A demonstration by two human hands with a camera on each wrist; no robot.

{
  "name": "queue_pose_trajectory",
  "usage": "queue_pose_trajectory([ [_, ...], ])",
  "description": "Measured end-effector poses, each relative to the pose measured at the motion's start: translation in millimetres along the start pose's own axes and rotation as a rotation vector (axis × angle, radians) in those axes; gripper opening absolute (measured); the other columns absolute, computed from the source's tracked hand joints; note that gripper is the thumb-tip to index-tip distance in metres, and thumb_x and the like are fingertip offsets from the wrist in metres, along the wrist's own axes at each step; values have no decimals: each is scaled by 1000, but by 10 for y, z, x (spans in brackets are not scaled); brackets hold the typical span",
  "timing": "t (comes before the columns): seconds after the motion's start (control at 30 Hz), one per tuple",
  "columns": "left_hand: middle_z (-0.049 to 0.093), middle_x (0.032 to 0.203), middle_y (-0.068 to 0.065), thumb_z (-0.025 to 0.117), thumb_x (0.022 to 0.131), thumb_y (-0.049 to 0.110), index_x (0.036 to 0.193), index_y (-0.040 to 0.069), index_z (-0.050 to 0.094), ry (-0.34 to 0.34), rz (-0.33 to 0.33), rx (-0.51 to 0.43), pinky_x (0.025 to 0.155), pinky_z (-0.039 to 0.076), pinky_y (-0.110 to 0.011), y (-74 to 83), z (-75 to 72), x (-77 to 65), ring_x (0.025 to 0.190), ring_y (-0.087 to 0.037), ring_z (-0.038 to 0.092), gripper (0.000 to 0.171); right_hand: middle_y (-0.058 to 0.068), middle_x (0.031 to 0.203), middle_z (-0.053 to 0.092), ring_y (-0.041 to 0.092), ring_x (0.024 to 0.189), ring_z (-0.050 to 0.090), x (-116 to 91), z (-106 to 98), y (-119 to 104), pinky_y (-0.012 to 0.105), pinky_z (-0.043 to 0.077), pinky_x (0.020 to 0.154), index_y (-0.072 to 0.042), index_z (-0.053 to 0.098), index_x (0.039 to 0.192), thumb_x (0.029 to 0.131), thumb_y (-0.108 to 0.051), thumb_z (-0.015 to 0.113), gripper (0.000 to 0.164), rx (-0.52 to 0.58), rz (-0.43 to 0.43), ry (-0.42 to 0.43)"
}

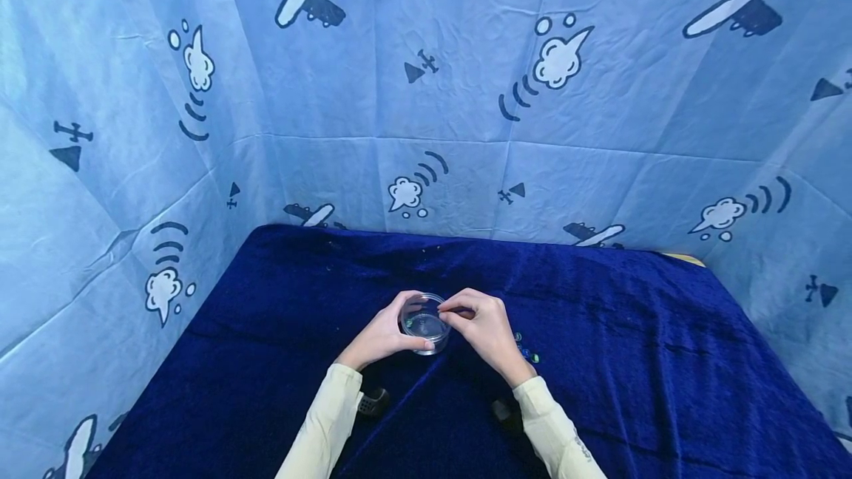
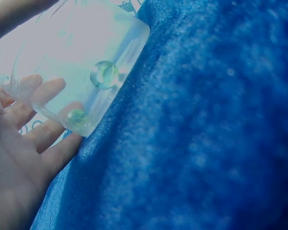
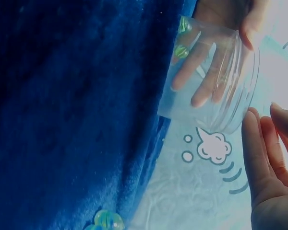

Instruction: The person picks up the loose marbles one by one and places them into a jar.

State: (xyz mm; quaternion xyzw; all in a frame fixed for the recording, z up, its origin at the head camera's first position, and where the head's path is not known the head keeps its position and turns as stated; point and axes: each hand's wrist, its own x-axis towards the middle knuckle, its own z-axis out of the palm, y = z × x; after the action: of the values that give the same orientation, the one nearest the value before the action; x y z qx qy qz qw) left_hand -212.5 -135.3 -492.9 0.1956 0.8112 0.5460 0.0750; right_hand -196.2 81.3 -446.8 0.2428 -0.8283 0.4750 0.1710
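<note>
My left hand (image 1: 384,331) grips a clear plastic jar (image 1: 426,346), fingers around its far side and thumb across the near side. The jar is tilted, its mouth facing my right hand. Two glass marbles with green swirls lie inside near the base; one marble (image 2: 104,74) shows plainly in the left wrist view, the other marble (image 2: 77,117) in front of a finger. At the jar's rim is my right hand (image 1: 484,327), thumb and fingertips close together. Nothing shows between them in the right wrist view.
Several loose marbles (image 1: 535,358) lie on the dark blue velvet cloth (image 1: 626,361), beside my right wrist. Blue curtains (image 1: 466,94) with printed planes and clouds stand behind and on both sides. A yellow edge (image 1: 685,259) shows at the cloth's far right corner.
</note>
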Motion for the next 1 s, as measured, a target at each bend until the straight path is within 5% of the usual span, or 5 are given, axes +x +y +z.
queue_pose_trajectory([
  [1.0, 59, 145, -9, 90, 76, 25, 146, 11, 48, 18, 43, 21, 112, 38, -49, -23, 14, 19, 131, -26, 56, 83, -5, 87, 74, 6, 74, 68, -156, -392, 133, 19, 55, 66, -11, 81, 87, 83, 3, 83, 15, -52, 48, 38],
])
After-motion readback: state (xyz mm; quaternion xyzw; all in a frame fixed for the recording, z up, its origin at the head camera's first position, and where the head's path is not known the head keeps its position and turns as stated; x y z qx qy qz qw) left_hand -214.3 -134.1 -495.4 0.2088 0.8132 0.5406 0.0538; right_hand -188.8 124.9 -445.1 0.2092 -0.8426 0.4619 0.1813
